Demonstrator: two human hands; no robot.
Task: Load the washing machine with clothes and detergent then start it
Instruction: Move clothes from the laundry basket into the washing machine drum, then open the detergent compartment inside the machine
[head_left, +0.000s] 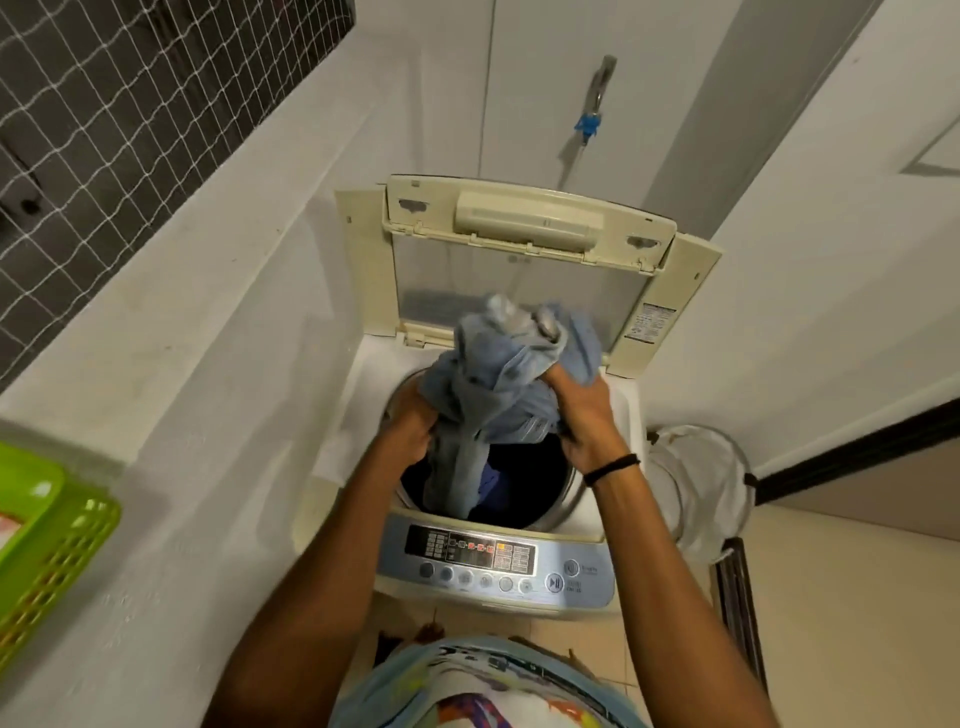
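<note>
Narrow white-walled laundry nook, tiled floor, wall tap (589, 124) above the machine. Top-loading washing machine (363, 395) sits against the back wall, lid (519, 260) swung up and standing open, control panel (493, 561) on the near edge facing the person. Left grip (415, 423) and right grip (587, 415) are both clenched on one pale blue clothes bundle (498, 374), one on each flank of it. The bundle is over the drum (566, 499), not fully in: long axis is roughly vertical, bunched top up near the lid, loose tail hanging past the rim into the dark opening beside some darker fabric (488, 483) already in there. Key relation: the drum mouth is straight below both grips, so the next move looks like a plain downward push or drop, no sideways shift needed. Left grip sits lower, at the rim and nearer the opening; right grip is higher, holding the upper bulk. My guess is that right has to feed down while left guides the tail. Risk: the top bunch is wide and could snag on the rim or drape over the panel side. No detergent that I can identify; green basket (52, 545) on the counter at left, contents unclear. White hamper (696, 478) on the floor at right. Start/pause button (555, 583) is on the panel's right end, closer to the right grip. Loading phase, detergent and start not yet done.
</note>
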